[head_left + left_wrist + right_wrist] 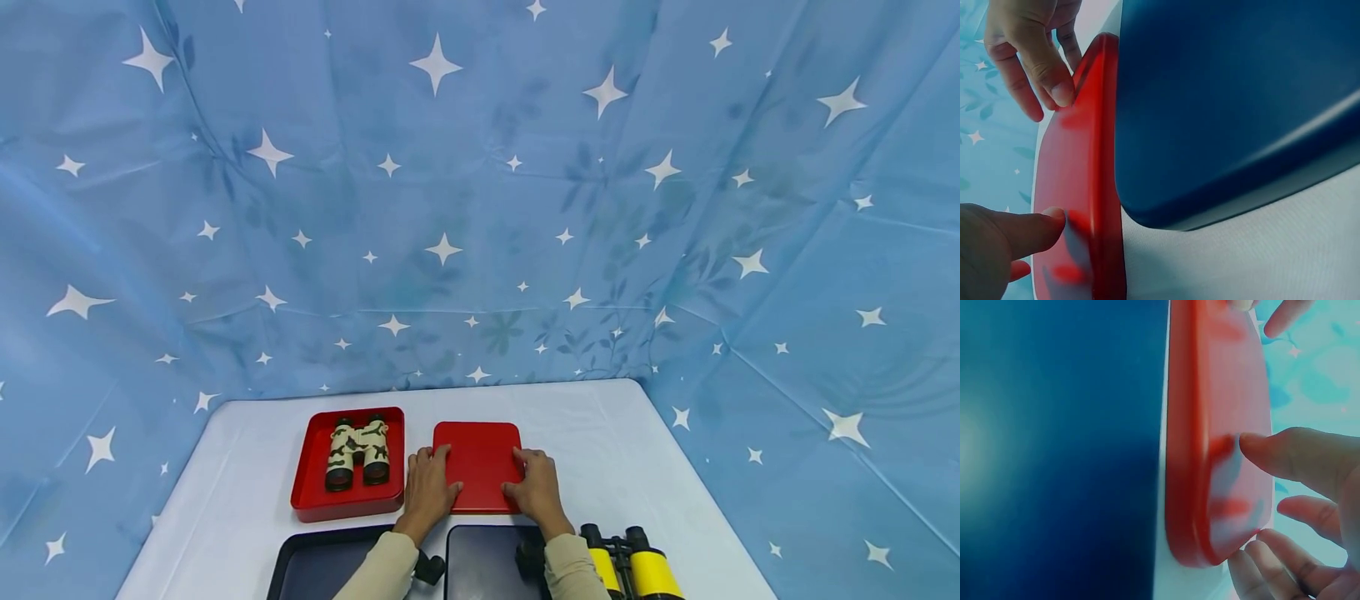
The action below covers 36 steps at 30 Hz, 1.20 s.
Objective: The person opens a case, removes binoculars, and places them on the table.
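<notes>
A red flat-topped, round-cornered lid or upturned tray [480, 462] lies on the white table between both hands. My left hand [429, 492] is at its left edge, fingers spread along the side and thumb [1044, 232] reaching over the top. On the opposite edge is my right hand [538, 492]. Its thumb [1285, 450] tip comes right to the glossy top, while the other fingers [1266, 562] lie along the rim. Camouflage binoculars [341, 454] rest inside a red tray [348, 507], left of the left hand.
Nearer the body, under the forearms, are a dark blue open tray [318, 567] and a dark blue flat-topped piece [487, 558]. Yellow and black binoculars [652, 573] stand by the right sleeve. A blue star-patterned curtain [480, 208] hangs behind the white table [600, 450].
</notes>
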### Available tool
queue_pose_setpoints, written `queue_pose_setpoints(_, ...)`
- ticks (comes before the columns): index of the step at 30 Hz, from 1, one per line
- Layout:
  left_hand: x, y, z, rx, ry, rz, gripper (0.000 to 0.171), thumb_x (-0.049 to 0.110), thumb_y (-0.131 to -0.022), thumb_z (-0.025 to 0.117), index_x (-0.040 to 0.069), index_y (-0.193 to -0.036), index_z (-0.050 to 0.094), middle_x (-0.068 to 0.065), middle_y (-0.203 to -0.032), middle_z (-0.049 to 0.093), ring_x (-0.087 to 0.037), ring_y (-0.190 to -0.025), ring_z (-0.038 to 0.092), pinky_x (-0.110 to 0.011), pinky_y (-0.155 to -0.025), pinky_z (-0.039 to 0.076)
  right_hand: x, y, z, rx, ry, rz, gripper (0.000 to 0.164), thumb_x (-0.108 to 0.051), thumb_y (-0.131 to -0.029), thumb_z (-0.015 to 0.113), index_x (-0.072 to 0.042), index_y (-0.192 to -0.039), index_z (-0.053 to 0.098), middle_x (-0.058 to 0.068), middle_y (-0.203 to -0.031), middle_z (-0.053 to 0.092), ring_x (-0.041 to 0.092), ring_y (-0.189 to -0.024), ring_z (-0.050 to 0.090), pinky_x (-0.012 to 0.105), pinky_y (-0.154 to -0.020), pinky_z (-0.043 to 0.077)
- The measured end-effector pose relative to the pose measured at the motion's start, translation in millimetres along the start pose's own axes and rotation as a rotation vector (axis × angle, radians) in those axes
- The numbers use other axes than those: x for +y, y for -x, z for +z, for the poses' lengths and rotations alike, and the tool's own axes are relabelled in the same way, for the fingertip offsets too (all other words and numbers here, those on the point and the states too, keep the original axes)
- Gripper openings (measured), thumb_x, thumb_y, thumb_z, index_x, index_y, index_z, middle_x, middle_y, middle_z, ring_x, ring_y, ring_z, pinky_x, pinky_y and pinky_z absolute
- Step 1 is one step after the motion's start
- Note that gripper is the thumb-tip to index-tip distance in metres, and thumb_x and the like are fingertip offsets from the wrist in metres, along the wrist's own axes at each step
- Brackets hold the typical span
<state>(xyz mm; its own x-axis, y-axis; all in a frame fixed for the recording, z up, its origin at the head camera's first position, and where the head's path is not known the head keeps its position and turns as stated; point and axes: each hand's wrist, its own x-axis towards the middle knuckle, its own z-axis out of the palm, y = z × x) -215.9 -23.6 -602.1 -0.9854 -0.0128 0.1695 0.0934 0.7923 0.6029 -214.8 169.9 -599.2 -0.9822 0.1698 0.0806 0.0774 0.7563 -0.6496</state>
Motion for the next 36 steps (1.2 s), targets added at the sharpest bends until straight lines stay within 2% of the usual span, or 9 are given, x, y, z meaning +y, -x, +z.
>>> queue_pose_setpoints(12,2.2,-2.8,-14.8,0.032,0.006,0.076,0.073,0.024,-0.073,0.088,0.014,-0.138,0.057,-0.021,-0.135,0.054,-0.035,-0.118,0.048,-0.050,-0.095,0.050,-21,-3,-2,0.058,0.011,-0.055,0.074,-0.014,-0.068,0.091,-0.011,-0.136,0.062,0.015,-0.128,0.061,0.032,-0.121,0.053,0.046,-0.090,0.058)
queue_pose_setpoints(18,3.3,-5.9,-27.3,0.083,0.027,0.125,0.074,0.023,-0.071,0.089,0.015,-0.138,0.058,-0.020,-0.135,0.055,-0.037,-0.120,0.049,-0.050,-0.093,0.051,-33,-5,-3,0.068,-0.011,-0.114,0.072,-0.015,-0.068,0.091,-0.010,-0.134,0.063,0.016,-0.127,0.062,0.033,-0.119,0.055,0.046,-0.094,0.055)
queue_pose_setpoints(26,1.1,-8.6,-44.9,0.149,0.016,0.174,0.073,0.026,-0.071,0.090,0.014,-0.136,0.060,-0.019,-0.133,0.057,-0.034,-0.115,0.050,-0.046,-0.087,0.051,-48,-7,-2,0.060,-0.059,-0.188,0.070,-0.019,-0.071,0.090,-0.011,-0.135,0.063,0.016,-0.130,0.061,0.032,-0.119,0.054,0.047,-0.093,0.056)
queue_pose_setpoints(30,-1.8,-9.8,-52.0,0.156,0.008,0.184,0.070,0.027,-0.073,0.088,0.015,-0.136,0.060,-0.018,-0.132,0.057,-0.033,-0.115,0.050,-0.046,-0.086,0.051,-57,-8,-1,0.045,-0.079,-0.203,0.071,-0.022,-0.072,0.090,-0.015,-0.136,0.062,0.014,-0.130,0.061,0.030,-0.120,0.054,0.047,-0.092,0.056)
queue_pose_setpoints(36,-6.6,-11.0,-62.8,0.133,0.033,0.153,0.071,0.029,-0.075,0.087,0.015,-0.138,0.058,-0.016,-0.134,0.055,-0.031,-0.120,0.047,-0.049,-0.092,0.051,-69,-7,-1,0.023,-0.093,-0.229,0.073,-0.025,-0.073,0.089,-0.018,-0.139,0.060,0.012,-0.133,0.060,0.030,-0.125,0.052,0.048,-0.094,0.055)
